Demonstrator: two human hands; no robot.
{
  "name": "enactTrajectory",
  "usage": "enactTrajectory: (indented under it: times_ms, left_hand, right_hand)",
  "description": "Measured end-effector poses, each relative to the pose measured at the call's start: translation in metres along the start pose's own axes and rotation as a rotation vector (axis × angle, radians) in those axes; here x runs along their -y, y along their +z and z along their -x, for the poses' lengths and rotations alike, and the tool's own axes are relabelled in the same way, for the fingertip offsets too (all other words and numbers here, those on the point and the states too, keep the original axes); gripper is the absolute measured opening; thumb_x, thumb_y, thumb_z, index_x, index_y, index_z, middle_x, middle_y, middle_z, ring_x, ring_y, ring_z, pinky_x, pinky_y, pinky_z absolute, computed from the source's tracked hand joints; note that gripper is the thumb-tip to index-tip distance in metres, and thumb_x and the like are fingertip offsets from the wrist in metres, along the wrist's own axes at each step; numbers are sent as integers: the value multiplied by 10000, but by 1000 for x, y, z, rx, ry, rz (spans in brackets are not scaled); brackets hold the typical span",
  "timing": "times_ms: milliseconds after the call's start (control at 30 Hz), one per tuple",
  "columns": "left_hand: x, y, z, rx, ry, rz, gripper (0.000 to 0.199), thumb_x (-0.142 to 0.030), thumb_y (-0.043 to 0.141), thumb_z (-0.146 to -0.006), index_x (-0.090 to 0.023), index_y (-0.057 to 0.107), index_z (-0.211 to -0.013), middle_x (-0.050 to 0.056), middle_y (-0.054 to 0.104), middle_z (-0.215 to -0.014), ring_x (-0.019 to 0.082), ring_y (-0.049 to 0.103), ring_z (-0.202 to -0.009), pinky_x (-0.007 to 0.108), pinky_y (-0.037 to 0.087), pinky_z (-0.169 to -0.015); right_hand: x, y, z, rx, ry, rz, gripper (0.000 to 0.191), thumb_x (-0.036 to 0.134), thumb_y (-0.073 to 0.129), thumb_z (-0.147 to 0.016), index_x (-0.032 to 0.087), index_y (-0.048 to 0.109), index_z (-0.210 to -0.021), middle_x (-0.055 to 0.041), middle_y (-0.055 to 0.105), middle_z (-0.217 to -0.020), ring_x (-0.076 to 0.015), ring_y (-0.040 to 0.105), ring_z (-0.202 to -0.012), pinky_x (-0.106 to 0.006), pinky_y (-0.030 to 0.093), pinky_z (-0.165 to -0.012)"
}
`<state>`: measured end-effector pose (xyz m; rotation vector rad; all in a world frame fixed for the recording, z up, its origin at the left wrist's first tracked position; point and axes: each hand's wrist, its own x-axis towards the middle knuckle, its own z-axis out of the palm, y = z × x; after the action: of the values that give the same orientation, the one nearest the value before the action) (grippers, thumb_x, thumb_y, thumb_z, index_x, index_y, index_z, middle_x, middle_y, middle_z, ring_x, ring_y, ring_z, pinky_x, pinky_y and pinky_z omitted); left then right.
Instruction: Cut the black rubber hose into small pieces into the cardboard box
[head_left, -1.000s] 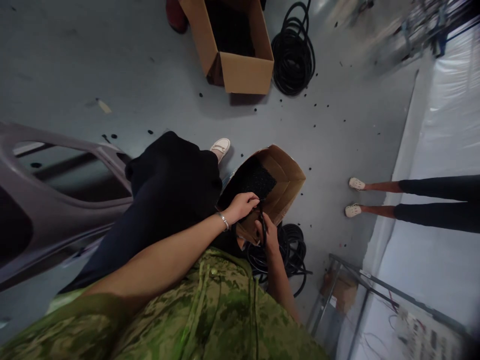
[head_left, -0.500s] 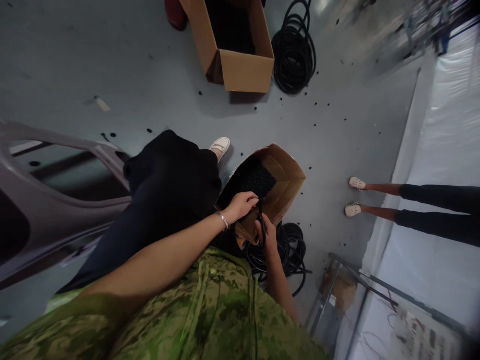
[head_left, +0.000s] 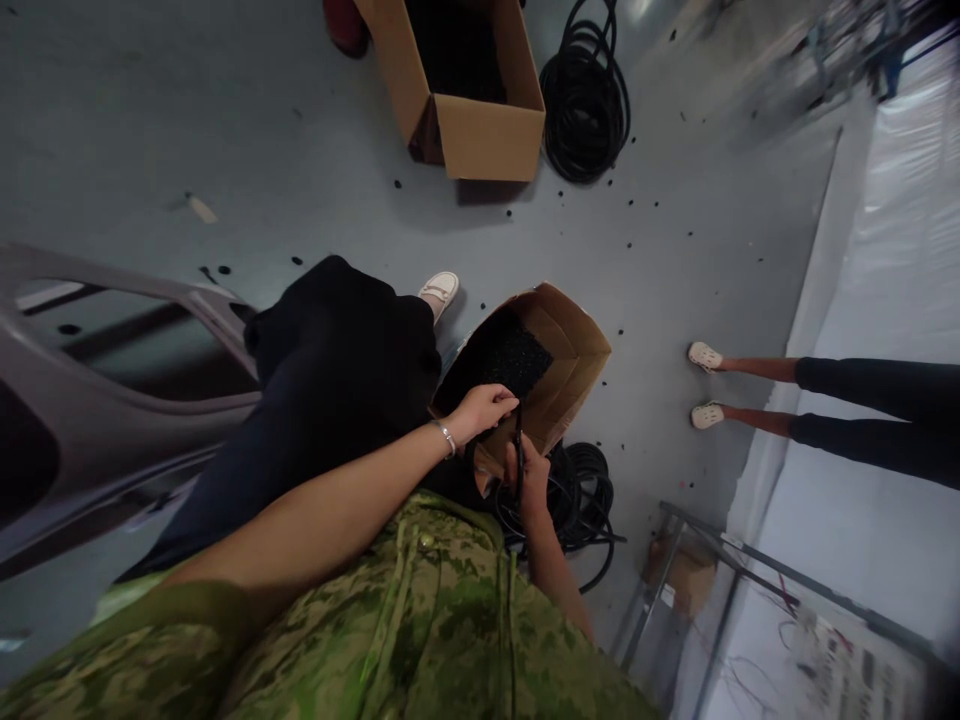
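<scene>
Head view: open carton (head_left: 576, 368).
Left hand (head_left: 478, 410) above, pinched, hold unclear; right hand (head_left: 535, 476) clasping slender dark item (head_left: 518, 450).

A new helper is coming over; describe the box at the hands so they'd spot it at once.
Start from the green camouflage top, bottom of the view. Just above it, the left hand and right hand are at an open cardboard box with black contents. Unlike the other box, at the top edge, it has a white shoe near it.
</scene>
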<state>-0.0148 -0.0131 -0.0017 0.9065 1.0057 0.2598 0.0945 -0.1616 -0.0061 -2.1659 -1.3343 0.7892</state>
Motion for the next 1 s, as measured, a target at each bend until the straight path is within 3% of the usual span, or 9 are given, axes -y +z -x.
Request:
enactTrajectory:
  times_ms: [233,500,700,1000]
  left_hand:
    - [3,0,-2,-85,7,-12,133,-268,634,-731,-137,658,-735,-6,607,-616,74,465,-509,192,351,-486]
    - [11,1,-8,-60,41,-142,139,-235,593,-741,-144,685,-690,-3,626,-590,105,490,-528,225,366,-533]
    - [12,-1,-10,-73,37,-159,129,-224,607,-738,-142,688,-681,2,628,-589,106,501,-533,222,373,-541]
    - [8,1,-5,-30,-161,-25,128,-216,549,-830,-139,652,-823,-43,511,-523,64,393,-407,190,275,-433]
  right_hand:
    - [-2,-3,-3,25,26,-36,382,405,517,-890,174,679,-1147,-54,719,-875,-202,664,-773,-293,524,-755]
    - [-4,-7,-15,100,67,-74,392,441,519,-879,189,664,-1142,-30,693,-753,-199,641,-713,-275,515,-657]
    - [-1,-5,-13,57,43,-42,379,409,509,-875,145,696,-1072,-23,671,-708,-161,589,-591,-255,494,-619]
    - [-10,7,-7,6,9,-17,366,380,487,-897,129,696,-1062,-33,679,-743,-159,601,-656,-244,492,-668]
